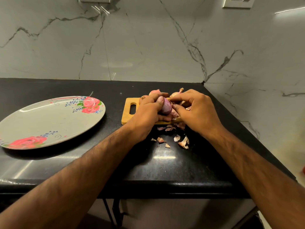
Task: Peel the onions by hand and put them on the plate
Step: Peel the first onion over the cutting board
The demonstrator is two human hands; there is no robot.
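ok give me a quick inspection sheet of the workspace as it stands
surface: black counter, glossy, marble wall behind.
job's things: part-peeled onion held over the wooden cutting board; unpeeled onions at the board's far edge; floral plate to the left, no onion on it.
clutter: onion skins scattered on the counter in front of the board.
grips: left hand shut on the onion; right hand pinches at its skin.
cables: nothing seen.
surroundings: wall sockets at top.
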